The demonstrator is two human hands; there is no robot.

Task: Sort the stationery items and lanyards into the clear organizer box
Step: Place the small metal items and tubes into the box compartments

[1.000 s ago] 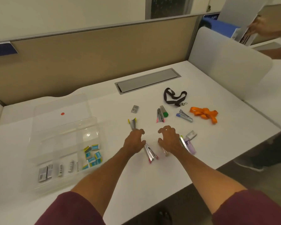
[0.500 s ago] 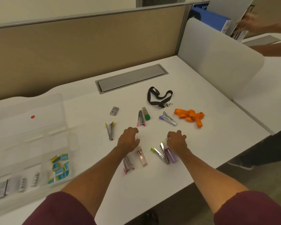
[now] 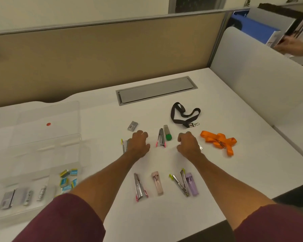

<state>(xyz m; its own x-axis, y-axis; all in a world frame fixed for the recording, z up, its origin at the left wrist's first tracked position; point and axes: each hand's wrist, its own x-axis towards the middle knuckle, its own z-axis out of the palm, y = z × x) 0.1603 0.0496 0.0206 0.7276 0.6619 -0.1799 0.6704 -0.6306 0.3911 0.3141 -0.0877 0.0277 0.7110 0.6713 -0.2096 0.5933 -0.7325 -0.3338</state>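
Note:
The clear organizer box (image 3: 79,137) stands open at the left, with blue and yellow staple boxes (image 3: 68,179) and silver pieces (image 3: 7,199) in its near compartments. My left hand (image 3: 139,144) lies curled over a yellow-tipped stapler (image 3: 124,145). My right hand (image 3: 189,144) is curled over another stapler, of which only a metal tip (image 3: 201,147) shows. Between the hands lie a pink-tipped stapler (image 3: 161,137) and a green-capped tube (image 3: 168,132). A black lanyard (image 3: 184,116) and an orange lanyard (image 3: 219,141) lie beyond and to the right.
Near the front edge lie a pink-tipped stapler (image 3: 139,186), a pink case (image 3: 157,183), a green-tipped stapler (image 3: 179,182) and a purple case (image 3: 191,183). A small grey piece (image 3: 132,126) lies farther back. A grey cable hatch (image 3: 156,89) and a white divider (image 3: 252,75) bound the desk. Another person's hand (image 3: 294,44) is at the top right.
Both hands have left the staplers and cases near the front edge and reached farther out, onto the yellow-tipped stapler and the stapler by the orange lanyard.

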